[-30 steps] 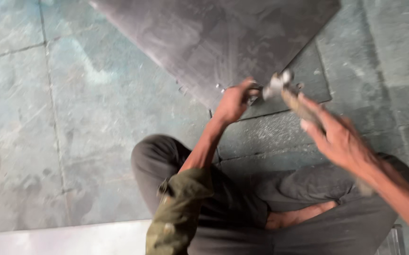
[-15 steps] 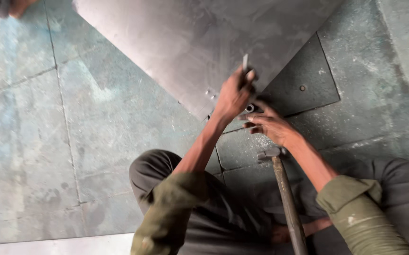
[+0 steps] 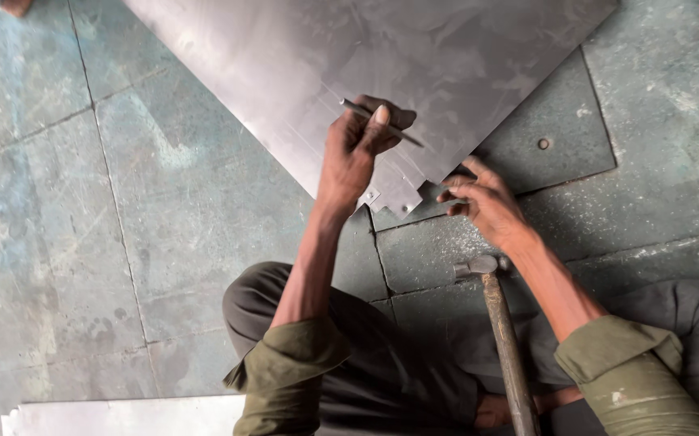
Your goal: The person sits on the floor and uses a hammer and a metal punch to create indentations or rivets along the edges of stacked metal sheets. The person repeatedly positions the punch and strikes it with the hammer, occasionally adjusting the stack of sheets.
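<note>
Steel-grey and thin, a slender metal rod [image 3: 382, 123] lies gripped in the left hand [image 3: 357, 149], whose fingers [image 3: 378, 121] are closed around it. The rod runs from about ten o'clock to four o'clock across the hand, its lower tip resting on a large flat sheet of dull grey metal [image 3: 349, 56]. This sheet fills the top of the view and narrows to a corner near the centre, where small notches are cut in its edge.

At four o'clock from the left hand, the right hand [image 3: 483, 202] rests by the sheet's notched corner, its fingers [image 3: 454, 194] pinched together on the edge there; whether they hold anything small cannot be told. Under that corner lies a darker grey metal plate [image 3: 559, 145] with a small round hole.

Just below the right wrist, at six o'clock, a hammer with a metal head and worn wooden handle [image 3: 499, 323] lies loose on the person's lap. Both arms wear rolled olive-green sleeves [image 3: 301, 371]. All around is a stained grey-green tiled floor [image 3: 83, 242], and at seven o'clock a pale metal sheet [image 3: 123, 416] shows at the bottom edge.
</note>
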